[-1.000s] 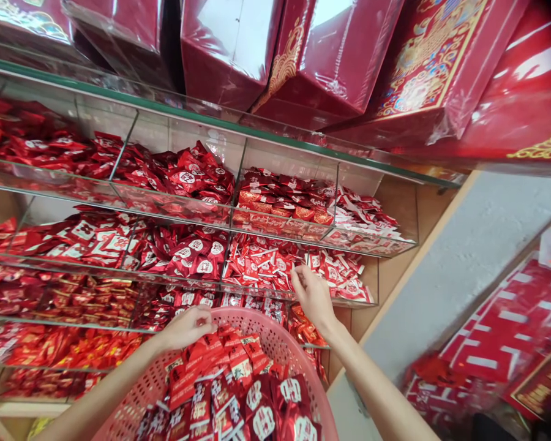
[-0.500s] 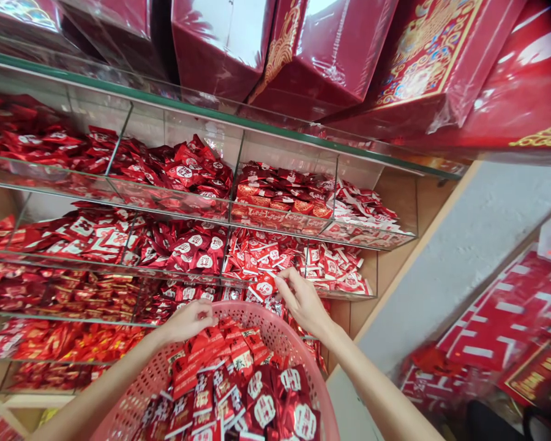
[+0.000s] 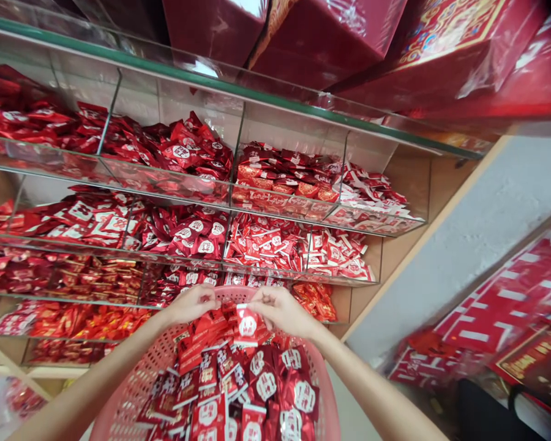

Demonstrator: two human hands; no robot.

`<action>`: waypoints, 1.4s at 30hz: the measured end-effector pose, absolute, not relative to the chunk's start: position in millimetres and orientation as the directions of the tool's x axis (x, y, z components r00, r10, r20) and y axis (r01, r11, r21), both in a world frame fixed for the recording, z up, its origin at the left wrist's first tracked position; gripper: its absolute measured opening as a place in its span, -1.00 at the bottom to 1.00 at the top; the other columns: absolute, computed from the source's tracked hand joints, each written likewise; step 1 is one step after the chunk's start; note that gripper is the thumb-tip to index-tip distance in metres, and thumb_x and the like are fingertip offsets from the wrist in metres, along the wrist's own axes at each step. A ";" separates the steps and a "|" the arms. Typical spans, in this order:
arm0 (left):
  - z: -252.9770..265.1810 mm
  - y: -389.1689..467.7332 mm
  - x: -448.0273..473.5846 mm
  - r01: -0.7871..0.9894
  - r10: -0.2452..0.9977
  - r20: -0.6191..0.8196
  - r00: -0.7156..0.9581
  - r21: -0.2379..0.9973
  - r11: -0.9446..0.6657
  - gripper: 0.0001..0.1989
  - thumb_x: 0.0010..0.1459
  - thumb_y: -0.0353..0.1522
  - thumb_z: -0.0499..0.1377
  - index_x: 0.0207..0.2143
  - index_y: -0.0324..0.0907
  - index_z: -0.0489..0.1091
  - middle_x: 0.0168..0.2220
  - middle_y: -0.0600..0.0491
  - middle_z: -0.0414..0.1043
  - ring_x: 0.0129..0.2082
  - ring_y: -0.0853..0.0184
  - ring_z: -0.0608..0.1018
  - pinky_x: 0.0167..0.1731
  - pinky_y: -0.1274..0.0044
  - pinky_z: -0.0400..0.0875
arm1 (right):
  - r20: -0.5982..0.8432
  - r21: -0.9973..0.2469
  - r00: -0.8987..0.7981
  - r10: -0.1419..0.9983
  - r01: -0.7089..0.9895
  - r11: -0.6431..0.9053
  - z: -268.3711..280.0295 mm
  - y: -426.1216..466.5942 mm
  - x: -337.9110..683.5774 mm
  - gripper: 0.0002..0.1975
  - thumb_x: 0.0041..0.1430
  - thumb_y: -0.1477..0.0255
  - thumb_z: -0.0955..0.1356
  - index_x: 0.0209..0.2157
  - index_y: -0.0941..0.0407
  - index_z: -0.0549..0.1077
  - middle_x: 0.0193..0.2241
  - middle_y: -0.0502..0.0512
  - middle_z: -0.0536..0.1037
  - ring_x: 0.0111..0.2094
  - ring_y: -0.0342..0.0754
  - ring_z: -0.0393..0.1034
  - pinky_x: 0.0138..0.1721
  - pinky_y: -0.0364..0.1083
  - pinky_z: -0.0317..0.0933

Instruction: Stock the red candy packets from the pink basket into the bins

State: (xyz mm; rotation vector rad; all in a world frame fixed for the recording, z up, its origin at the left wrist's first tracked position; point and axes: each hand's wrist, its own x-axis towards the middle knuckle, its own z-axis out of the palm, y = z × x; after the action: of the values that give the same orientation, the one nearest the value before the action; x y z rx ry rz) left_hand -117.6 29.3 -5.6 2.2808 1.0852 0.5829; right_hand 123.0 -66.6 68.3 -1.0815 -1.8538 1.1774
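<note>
A pink perforated plastic basket (image 3: 328, 392) sits in front of me, filled with small red wrapped packets (image 3: 266, 384), several bearing white labels. Pinched in my right hand (image 3: 280, 310) is a red candy-like packet (image 3: 247, 324) with a white round label; it is upright above the basket's far part. My left hand (image 3: 193, 304) is at the basket's far left rim, its fingers curled and pressed together. Whatever those fingers hold, if anything, is hidden. My forearms reach along both sides of the basket.
Beyond the basket rise tiered shelves with clear-fronted bins (image 3: 275, 205) of red packets. Large dark red boxes (image 3: 321, 49) stand on the glass shelf (image 3: 239, 101) overhead. A grey wall (image 3: 487, 208) and red packaged goods (image 3: 500, 300) are at right.
My right hand has come down from the shelf bin to above the basket, bringing the red packet with it. My left hand has shifted slightly up in view. The view tilts down a little.
</note>
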 end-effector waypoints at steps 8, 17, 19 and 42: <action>-10.2 32.4 -118.3 0.600 0.805 0.127 0.580 0.602 -0.527 -0.68 0.05 -0.15 0.04 -0.52 -0.18 0.40 -0.35 0.10 0.38 -0.35 0.35 0.42 -0.29 0.59 0.24 | -0.180 -0.883 -0.667 0.723 0.433 0.180 31.0 -70.5 114.5 -0.80 0.06 0.31 0.32 -0.47 0.18 0.38 -0.68 -0.16 0.29 -0.72 -0.30 0.16 -0.68 -0.27 0.01; -9.7 32.0 -117.3 0.595 0.804 0.118 0.583 0.612 -0.521 -0.69 0.05 -0.17 0.03 -0.55 -0.19 0.37 -0.38 0.09 0.35 -0.35 0.36 0.40 -0.29 0.59 0.24 | -0.310 -0.853 -0.721 0.620 0.498 0.153 11.0 -82.9 109.0 -0.88 -0.02 0.40 0.38 -0.46 0.18 0.42 -0.68 -0.17 0.33 -0.73 -0.31 0.19 -0.66 -0.30 0.06; -9.3 31.9 -117.5 0.601 0.805 0.111 0.582 0.608 -0.519 -0.70 0.06 -0.17 0.04 -0.54 -0.18 0.37 -0.37 0.10 0.36 -0.32 0.34 0.40 -0.27 0.59 0.23 | -0.362 -0.839 -0.721 0.590 0.528 0.130 8.1 -86.9 108.9 -0.89 -0.02 0.42 0.38 -0.45 0.17 0.43 -0.66 -0.17 0.36 -0.72 -0.31 0.22 -0.65 -0.30 0.08; -5.1 27.9 -116.2 0.567 0.813 0.135 0.566 0.653 -0.503 -0.68 0.05 -0.15 0.05 -0.58 -0.19 0.31 -0.36 0.10 0.34 -0.33 0.35 0.40 -0.28 0.57 0.23 | -0.341 -0.254 -0.442 0.829 0.893 0.372 -2.6 -132.1 93.1 -0.76 -0.04 0.31 0.31 -0.37 0.12 0.52 -0.41 0.16 0.56 -0.37 0.03 0.43 -0.45 -0.14 0.16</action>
State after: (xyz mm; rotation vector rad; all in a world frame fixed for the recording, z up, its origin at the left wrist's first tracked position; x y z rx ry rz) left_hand -116.2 27.9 -5.1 2.2466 1.1018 0.5852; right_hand 93.1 -132.1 -2.6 -1.7273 -2.7272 0.6740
